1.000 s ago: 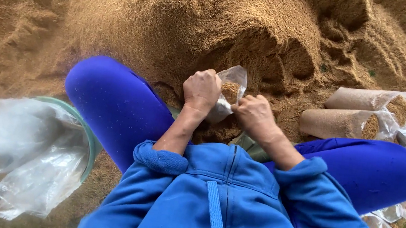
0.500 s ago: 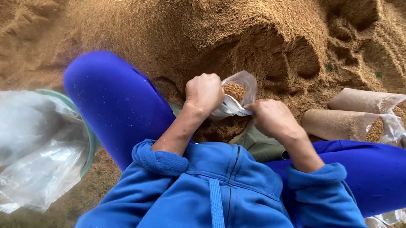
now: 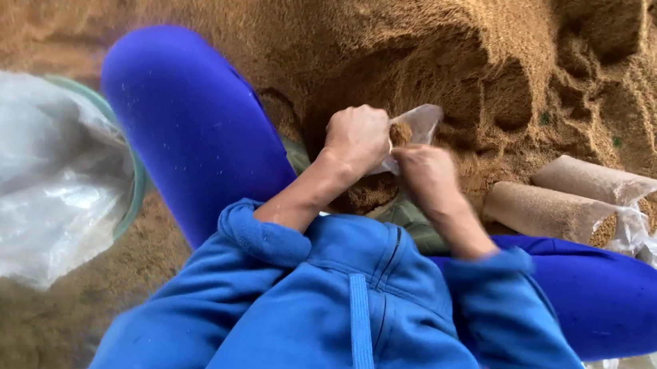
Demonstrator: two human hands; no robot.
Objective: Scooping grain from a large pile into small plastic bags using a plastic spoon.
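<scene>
1. Left hand [image 3: 357,137]: fingers curled into a closed fist on the rim of a small clear plastic bag [image 3: 407,132], gripping it at the near edge of the sawdust heap [image 3: 376,28].
2. Right hand [image 3: 424,175]: blurred, just right of the left hand and touching the same bag from below and the side; fingers bent inward, but whether pinching the plastic or merely pressed against it — cannot tell.
3. Clear bag: held between both hands, mouth turned upward and away, brown sawdust visible inside near the opening; directly in front of a dug-out hollow in the heap.
4. Seated with bent knees in blue trousers [image 3: 190,123] spread to either side of the hands, blue hooded top [image 3: 347,323] filling the lower middle.
5. To the right, beside the right knee: two filled bags [image 3: 575,204], packed into firm cylinders of sawdust, lying on their sides one behind the other, open ends with crumpled plastic pointing right.
6. To the left, well apart from the hands: a green-rimmed bucket [image 3: 136,182] holding a bunch of empty clear plastic bags [image 3: 32,172] that spill over its edge.
</scene>
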